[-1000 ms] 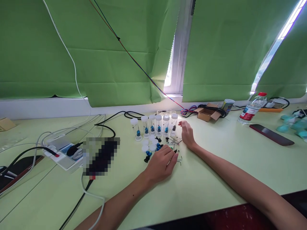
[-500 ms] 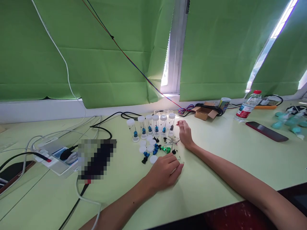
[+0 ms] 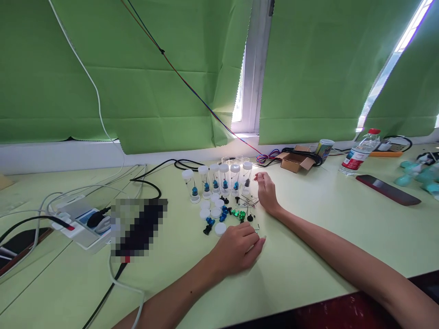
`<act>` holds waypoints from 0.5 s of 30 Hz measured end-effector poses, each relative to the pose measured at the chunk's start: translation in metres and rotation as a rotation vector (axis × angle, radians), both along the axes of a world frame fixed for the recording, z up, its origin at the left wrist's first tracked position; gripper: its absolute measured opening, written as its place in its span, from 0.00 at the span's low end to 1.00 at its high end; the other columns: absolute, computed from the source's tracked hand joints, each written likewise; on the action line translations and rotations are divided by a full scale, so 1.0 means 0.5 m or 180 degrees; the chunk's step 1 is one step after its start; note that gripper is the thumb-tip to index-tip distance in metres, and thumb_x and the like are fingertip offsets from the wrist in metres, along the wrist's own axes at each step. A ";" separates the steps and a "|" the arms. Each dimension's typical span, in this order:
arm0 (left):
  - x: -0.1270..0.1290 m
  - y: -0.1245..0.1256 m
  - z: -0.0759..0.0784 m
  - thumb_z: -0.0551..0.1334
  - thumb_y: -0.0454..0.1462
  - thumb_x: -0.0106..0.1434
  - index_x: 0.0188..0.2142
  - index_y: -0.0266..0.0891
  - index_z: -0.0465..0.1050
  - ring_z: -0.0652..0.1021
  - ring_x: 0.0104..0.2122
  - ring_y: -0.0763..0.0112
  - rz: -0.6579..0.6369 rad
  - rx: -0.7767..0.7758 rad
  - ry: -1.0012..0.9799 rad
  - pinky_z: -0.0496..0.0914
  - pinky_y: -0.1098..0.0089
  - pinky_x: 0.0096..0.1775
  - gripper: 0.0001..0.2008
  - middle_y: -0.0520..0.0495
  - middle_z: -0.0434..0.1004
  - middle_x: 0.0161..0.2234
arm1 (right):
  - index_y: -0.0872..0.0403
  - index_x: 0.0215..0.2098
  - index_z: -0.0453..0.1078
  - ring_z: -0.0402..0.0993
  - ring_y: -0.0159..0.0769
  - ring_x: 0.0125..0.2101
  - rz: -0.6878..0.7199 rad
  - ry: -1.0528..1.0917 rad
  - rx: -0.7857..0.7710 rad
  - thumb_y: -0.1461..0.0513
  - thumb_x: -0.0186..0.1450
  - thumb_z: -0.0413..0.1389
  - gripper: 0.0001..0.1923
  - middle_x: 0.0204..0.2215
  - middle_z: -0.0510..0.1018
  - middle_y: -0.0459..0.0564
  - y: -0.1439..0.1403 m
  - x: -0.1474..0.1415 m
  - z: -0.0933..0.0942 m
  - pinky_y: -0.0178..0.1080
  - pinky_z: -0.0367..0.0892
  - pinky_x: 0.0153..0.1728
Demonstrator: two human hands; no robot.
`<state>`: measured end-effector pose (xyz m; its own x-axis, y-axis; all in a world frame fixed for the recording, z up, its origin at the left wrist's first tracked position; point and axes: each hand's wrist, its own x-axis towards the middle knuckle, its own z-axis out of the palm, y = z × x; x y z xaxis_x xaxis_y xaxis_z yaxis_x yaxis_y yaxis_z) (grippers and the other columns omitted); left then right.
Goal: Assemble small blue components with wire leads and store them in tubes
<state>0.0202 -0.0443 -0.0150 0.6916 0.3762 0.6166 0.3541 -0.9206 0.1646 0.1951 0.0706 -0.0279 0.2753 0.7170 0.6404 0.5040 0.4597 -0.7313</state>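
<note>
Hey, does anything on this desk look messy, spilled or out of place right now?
Loose white caps, blue and green parts and thin pins lie scattered in front of the upright capped tubes, between both hands. Nothing looks spilled or broken.

A small assembly or lab workplace is suggested: a pale green table (image 3: 308,237) is set under windows covered by green blinds (image 3: 154,77), a row of capped clear vials (image 3: 219,180) and loose small parts (image 3: 236,212) is laid out, and a power strip (image 3: 85,221) with cables (image 3: 151,183) is seen.

green curtains (image 3: 137,82), pale green table (image 3: 308,228), white-capped vials (image 3: 219,180)
</note>
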 end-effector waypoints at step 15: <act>-0.026 0.048 0.085 0.56 0.32 0.65 0.30 0.39 0.68 0.71 0.31 0.69 0.0909 0.0095 -0.1423 0.67 0.67 0.35 0.07 0.47 0.73 0.28 | 0.51 0.27 0.58 0.61 0.35 0.26 0.0542 -0.0625 0.0504 0.59 0.71 0.41 0.14 0.24 0.63 0.45 -0.058 -0.013 0.009 0.39 0.58 0.29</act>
